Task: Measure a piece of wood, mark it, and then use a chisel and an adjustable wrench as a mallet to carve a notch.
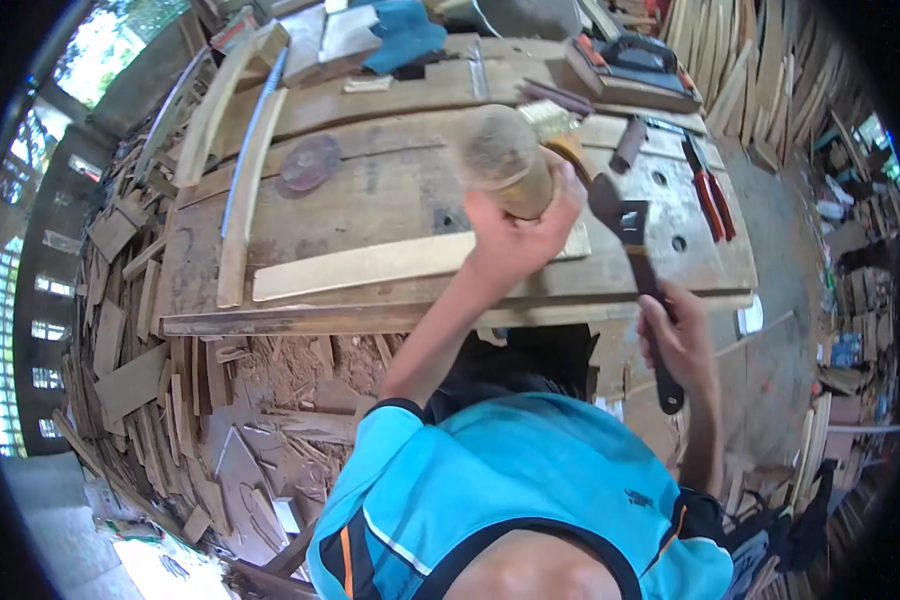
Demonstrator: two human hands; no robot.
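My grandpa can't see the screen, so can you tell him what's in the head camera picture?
A person's left hand holds a blurred tan cylinder and the right hand a dark hammer-like tool at a wooden workbench. On the bench lie a pale wooden strip and a red-handled tool.

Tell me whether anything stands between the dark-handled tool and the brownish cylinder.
Yes: the left hand itself. Its fingers curl round the right side of the brownish cylinder, between it and the dark-handled tool in the right hand. Depth is hard to judge.
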